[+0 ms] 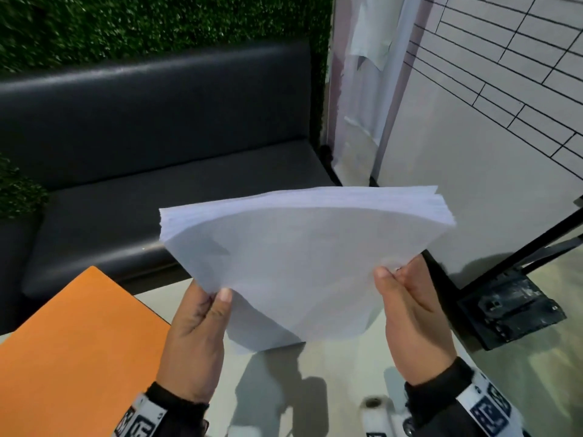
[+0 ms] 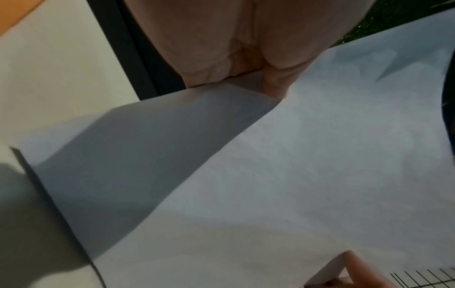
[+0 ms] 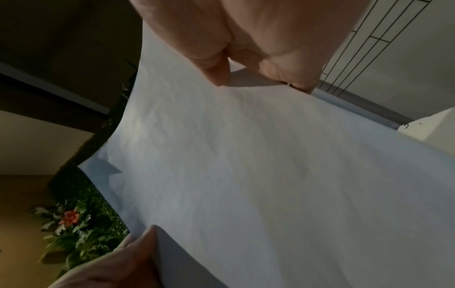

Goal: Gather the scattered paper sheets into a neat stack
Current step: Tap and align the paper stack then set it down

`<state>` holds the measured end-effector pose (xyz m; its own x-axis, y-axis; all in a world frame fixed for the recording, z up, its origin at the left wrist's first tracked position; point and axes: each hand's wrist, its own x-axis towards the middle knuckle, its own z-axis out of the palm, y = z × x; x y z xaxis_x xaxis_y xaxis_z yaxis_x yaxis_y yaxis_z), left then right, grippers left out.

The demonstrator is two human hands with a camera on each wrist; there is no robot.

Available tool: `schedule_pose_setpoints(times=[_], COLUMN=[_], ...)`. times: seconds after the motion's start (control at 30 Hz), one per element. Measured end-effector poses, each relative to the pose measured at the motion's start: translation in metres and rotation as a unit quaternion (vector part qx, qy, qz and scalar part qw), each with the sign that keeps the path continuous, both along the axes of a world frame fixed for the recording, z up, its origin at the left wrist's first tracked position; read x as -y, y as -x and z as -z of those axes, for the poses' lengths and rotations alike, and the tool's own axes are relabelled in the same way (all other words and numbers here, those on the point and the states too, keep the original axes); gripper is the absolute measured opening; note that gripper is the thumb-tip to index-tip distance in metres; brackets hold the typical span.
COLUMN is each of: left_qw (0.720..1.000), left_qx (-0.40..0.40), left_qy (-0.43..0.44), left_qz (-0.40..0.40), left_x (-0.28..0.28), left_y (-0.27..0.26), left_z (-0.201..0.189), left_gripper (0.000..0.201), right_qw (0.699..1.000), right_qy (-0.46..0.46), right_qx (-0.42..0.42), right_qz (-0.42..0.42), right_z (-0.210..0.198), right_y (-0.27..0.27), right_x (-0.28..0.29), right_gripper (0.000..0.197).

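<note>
A thick stack of white paper sheets [image 1: 303, 257] stands on its lower edge on the pale table [image 1: 340, 373], bowed toward me, its top edge fanned. My left hand [image 1: 202, 329] grips its left edge with the thumb in front. My right hand [image 1: 407, 307] grips the right edge, thumb in front too. In the left wrist view the paper sheets [image 2: 295, 175] fill the frame below the left hand [image 2: 234, 48]. In the right wrist view the right hand [image 3: 258, 42] pinches the sheets [image 3: 258, 165], and the left hand [image 3: 118, 267] shows at the bottom.
An orange folder [image 1: 72, 351] lies on the table at the left. A dark bench seat [image 1: 151, 190] runs behind the table under a green hedge wall [image 1: 126, 23]. A black metal stand base [image 1: 511, 310] sits on the floor at the right, by a tiled wall.
</note>
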<state>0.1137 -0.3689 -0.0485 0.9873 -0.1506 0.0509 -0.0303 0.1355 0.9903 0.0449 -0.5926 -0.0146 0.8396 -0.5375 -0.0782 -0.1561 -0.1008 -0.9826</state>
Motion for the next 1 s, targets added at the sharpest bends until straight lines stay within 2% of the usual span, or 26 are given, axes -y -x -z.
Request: schedule_pose_setpoints(times=[0.1,0.2,0.27,0.33,0.37,0.43,0.5,0.57,0.63,0.7,0.77,0.83,0.93,0.97,1.0], left_qw=[1.000,0.999,0.999,0.994,0.988,0.974,0.957,0.945,0.945,0.944,0.939,0.935,0.934,0.935,0.934], left_qx=[-0.007,0.002,0.037,0.107,0.149,0.223,0.271,0.287,0.286,0.288,0.292,0.295,0.294,0.296,0.301], left_qy=[0.020,0.036,0.033,0.029,0.021,-0.019,-0.096,-0.148,-0.145,-0.143,-0.157,-0.171,-0.160,-0.153,-0.145], left_qz=[-0.002,0.013,0.004,-0.018,-0.028,-0.031,-0.037,-0.054,-0.067,-0.076,-0.086,-0.101,-0.124,-0.125,-0.124], left_x=[0.000,-0.002,-0.002,-0.001,0.000,0.003,0.005,0.007,0.008,0.010,0.011,0.014,0.017,0.018,0.018], left_y=[0.002,-0.001,-0.006,-0.012,-0.014,-0.017,-0.018,-0.018,-0.015,-0.013,-0.012,-0.013,-0.015,-0.015,-0.015], left_z=[0.010,0.002,-0.015,-0.041,-0.053,-0.071,-0.078,-0.076,-0.074,-0.072,-0.069,-0.067,-0.066,-0.066,-0.066], left_gripper=[0.036,0.033,0.041,0.051,0.060,0.074,0.066,0.048,0.040,0.038,0.038,0.036,0.034,0.034,0.035], right_qw=[0.999,0.994,0.988,0.977,0.971,0.956,0.943,0.931,0.919,0.916,0.921,0.931,0.960,0.967,0.970], right_qy=[-0.001,-0.001,-0.005,0.013,0.039,0.093,0.118,0.171,0.244,0.265,0.253,0.219,0.054,-0.020,-0.080], right_qx=[0.010,0.076,0.136,0.199,0.223,0.269,0.304,0.315,0.306,0.299,0.296,0.292,0.273,0.255,0.229], right_qz=[-0.039,-0.073,-0.075,-0.077,-0.076,-0.066,-0.070,-0.063,-0.049,-0.038,-0.027,-0.023,-0.028,-0.024,-0.023], right_z=[0.001,0.004,0.000,-0.007,-0.011,-0.019,-0.028,-0.034,-0.035,-0.035,-0.033,-0.032,-0.033,-0.031,-0.027], right_y=[0.001,-0.004,-0.009,-0.013,-0.015,-0.018,-0.020,-0.022,-0.025,-0.026,-0.026,-0.026,-0.026,-0.026,-0.028], right_x=[-0.003,-0.002,-0.001,0.000,0.000,-0.001,-0.002,-0.002,0.000,0.000,0.001,0.000,0.002,0.007,0.011], right_gripper=[0.008,0.022,0.021,0.023,0.031,0.062,0.080,0.076,0.057,0.039,0.034,0.040,0.069,0.069,0.059])
